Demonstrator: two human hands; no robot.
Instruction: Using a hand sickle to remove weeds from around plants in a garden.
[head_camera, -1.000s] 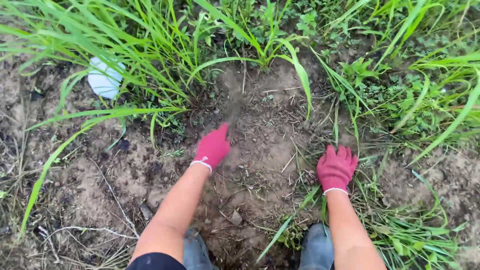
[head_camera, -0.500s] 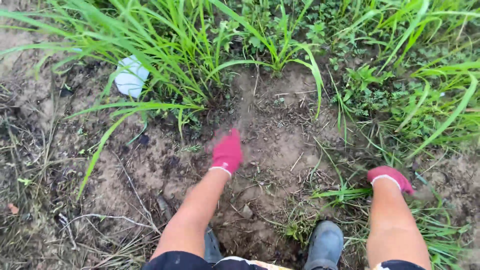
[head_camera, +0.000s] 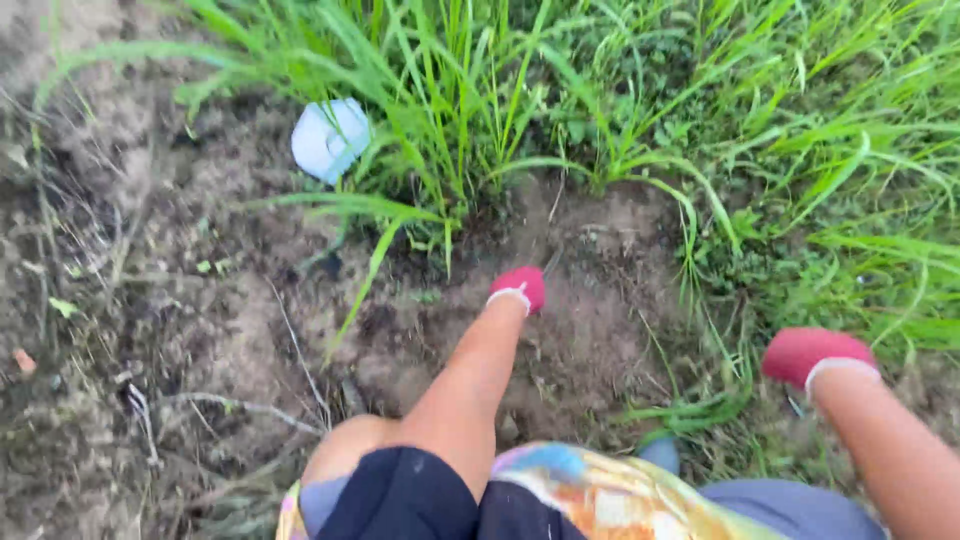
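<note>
Reaching down from the lower middle of the head view, the left hand is seen in a red glove with a pale cuff, its arm bare to a dark sleeve. The hand is pressed onto a patch of bare soil just below a tall grass clump. The fingers are pointed away from the camera and hidden behind the knuckles, so whether the grip is apart or together cannot be told; nothing is seen held in it.

The right hand, gloved in the same red, is set at the right edge of the bare patch, well apart from the left hand. It is lowered among thin grass blades that lie flattened over the ground. The glove is bunched and blurred, and the state of its grip cannot be told either.

A pale blue-white plastic object is lodged at the left foot of the grass clump, partly covered by leaves and well apart from both hands. Dry stems and twigs are scattered over the darker earth to the left. A multicoloured garment is seen along the bottom edge, and the toe of a grey boot is just visible beside it.
</note>
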